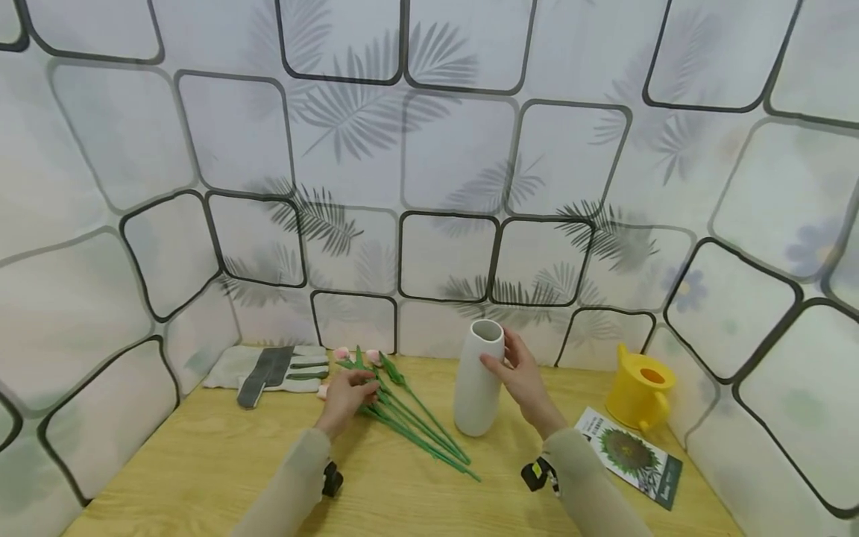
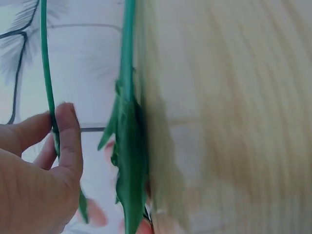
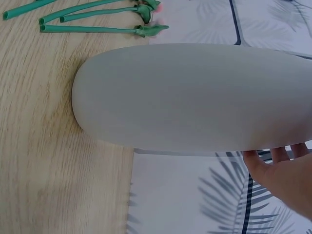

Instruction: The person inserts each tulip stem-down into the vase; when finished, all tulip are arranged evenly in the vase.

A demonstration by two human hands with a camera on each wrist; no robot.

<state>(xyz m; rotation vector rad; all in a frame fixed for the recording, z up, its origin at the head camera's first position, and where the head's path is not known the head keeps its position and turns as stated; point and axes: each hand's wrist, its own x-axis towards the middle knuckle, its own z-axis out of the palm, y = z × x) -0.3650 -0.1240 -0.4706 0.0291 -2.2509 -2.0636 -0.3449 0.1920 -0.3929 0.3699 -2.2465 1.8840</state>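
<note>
My left hand (image 1: pixel 345 399) pinches one green stem (image 2: pixel 47 73) between thumb and fingers. In the left wrist view this stem stands apart from the table, with a pink bloom (image 2: pixel 93 214) below the hand. More pink tulips with green stems (image 1: pixel 429 441) lie on the table under that hand, their blooms toward the wall. To their right stands a tall white vase (image 1: pixel 478 391), upright with its round mouth up. My right hand (image 1: pixel 526 380) holds the vase near its top, thumb on the front and fingers on the far right side.
Grey and white gloves (image 1: pixel 271 369) lie at the back left of the wooden table (image 1: pixel 201 455). On the right stand a yellow watering can (image 1: pixel 634 395) and, before it, a seed packet (image 1: pixel 634 455) with a flower picture. A patterned cloth wall (image 1: pixel 450 253) borders the table.
</note>
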